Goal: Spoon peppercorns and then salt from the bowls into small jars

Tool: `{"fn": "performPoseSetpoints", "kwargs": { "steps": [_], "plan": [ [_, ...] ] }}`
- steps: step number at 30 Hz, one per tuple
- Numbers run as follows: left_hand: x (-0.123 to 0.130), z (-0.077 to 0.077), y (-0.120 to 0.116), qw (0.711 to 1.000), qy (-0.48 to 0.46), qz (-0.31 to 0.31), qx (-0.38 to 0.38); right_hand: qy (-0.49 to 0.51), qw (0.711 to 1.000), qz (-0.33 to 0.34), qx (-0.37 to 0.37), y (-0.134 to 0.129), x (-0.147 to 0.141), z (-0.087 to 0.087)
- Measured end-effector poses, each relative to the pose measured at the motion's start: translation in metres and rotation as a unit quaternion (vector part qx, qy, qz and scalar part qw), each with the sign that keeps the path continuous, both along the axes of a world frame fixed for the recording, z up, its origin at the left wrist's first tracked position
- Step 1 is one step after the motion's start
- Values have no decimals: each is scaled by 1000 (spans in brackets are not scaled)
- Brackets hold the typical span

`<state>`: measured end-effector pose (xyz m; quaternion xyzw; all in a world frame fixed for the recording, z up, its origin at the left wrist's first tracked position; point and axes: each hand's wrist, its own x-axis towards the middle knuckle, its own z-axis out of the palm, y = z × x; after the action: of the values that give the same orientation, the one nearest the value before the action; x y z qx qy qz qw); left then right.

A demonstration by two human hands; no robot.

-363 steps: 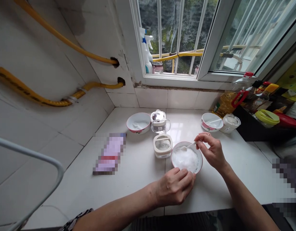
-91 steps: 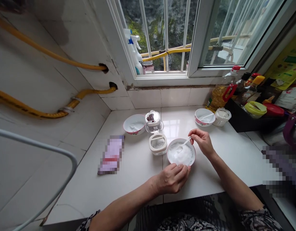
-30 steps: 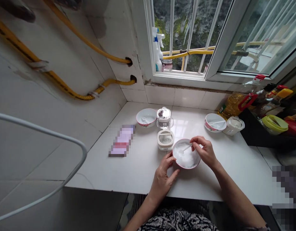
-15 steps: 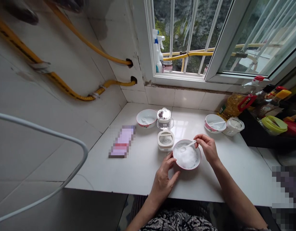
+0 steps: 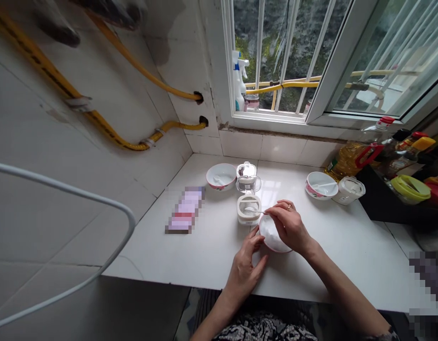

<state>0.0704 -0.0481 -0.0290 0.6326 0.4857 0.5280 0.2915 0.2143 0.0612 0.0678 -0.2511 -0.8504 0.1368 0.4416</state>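
Note:
My right hand [image 5: 290,227] pinches the handle of a white spoon [image 5: 256,211]. The spoon's head is at the mouth of a small lidded container [image 5: 249,219], whose clear lid [image 5: 249,183] is flipped up. Under my right hand a bowl [image 5: 270,234] of white grains or powder is partly hidden. My left hand [image 5: 248,258] steadies that bowl from the left, fingers at its rim and thumb apart near its front. Behind the container stands a similar small container [image 5: 246,170].
Back left is a white bowl [image 5: 222,176] with a spoon inside; a blurred flat purple thing [image 5: 186,210] lies before it. To the right are a flowered bowl [image 5: 321,185] with a spoon, a lidded jar [image 5: 349,190], an oil bottle [image 5: 352,151] and several sauce bottles.
My right hand has moved left with the spoon, from over the bowl to the small container's mouth. My left hand stays at the bowl. The view has shifted slightly.

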Motion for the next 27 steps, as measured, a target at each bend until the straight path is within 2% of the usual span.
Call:
{"fn": "performPoseSetpoints", "kwargs": {
  "steps": [3, 7, 10, 14, 19, 21, 23, 27],
  "plan": [
    [0, 1, -1, 1000, 3, 2, -3, 30, 999, -41, 9, -1, 10, 2],
    [0, 4, -1, 1000, 12, 12, 2, 118, 983, -122, -75, -1, 32, 0],
    [0, 5, -1, 1000, 16, 9, 3, 114, 976, -147, -114, 1, 46, -5],
    [-1, 5, -1, 1000, 18, 9, 8, 65, 986, -135, -79, 4, 49, -7],
    [-1, 4, -1, 999, 28, 8, 14, -13, 995, -60, -81, 2, 37, -8],
    [-1, 5, -1, 1000, 27, 7, 12, -13, 993, -52, -104, 1, 35, -10],
    [-1, 4, -1, 1000, 22, 4, 9, 10, 986, -80, -144, 0, 35, -11],
    [-1, 4, -1, 1000, 12, -1, 7, 79, 954, -123, -263, 3, 40, -10]
  ]
}}
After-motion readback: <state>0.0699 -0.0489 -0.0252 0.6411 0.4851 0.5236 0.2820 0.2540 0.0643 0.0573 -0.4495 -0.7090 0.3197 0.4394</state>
